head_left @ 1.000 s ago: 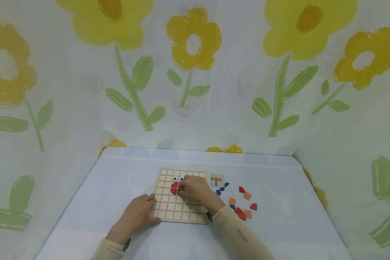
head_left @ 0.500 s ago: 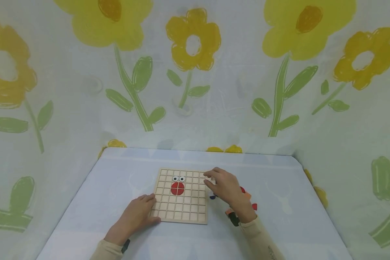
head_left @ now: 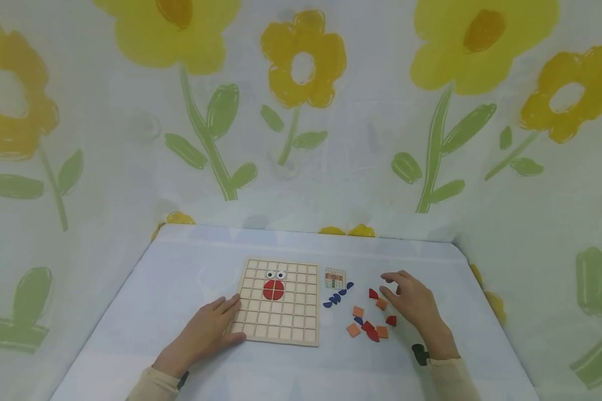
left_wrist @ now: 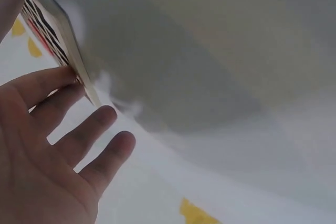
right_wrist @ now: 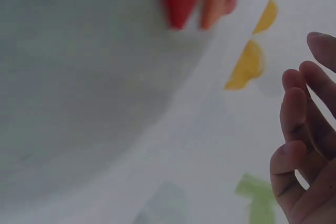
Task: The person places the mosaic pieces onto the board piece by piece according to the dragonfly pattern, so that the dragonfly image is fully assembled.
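Observation:
A wooden grid board [head_left: 301, 321] lies flat on the table. Red quarter-circle pieces [head_left: 268, 285] form a disc in it, below two round eye pieces [head_left: 281, 274]. My left hand [head_left: 203, 337] touches the board's near left corner, fingers on the left edge and thumb by the front one. In the left wrist view its fingertips meet the board's rim [left_wrist: 73, 51]. Over the right side hovers my right hand [head_left: 417, 303], fingers loosely bent and holding nothing. Nearest to it are a loose red quarter piece [head_left: 373, 293] and an orange square [head_left: 381, 304].
Right of the board lies a small pattern card [head_left: 335, 278]. Several blue half-circles [head_left: 342, 292] form a slanting row below it. More orange squares [head_left: 353, 330] and red pieces [head_left: 391, 321] are scattered further right. A flower-printed cloth [head_left: 351, 184] encloses the table [head_left: 180, 267].
My right hand has let go of the last red quarter on the board and swung right, past the loose pieces. The red disc shows whole. My left hand has stayed at the corner.

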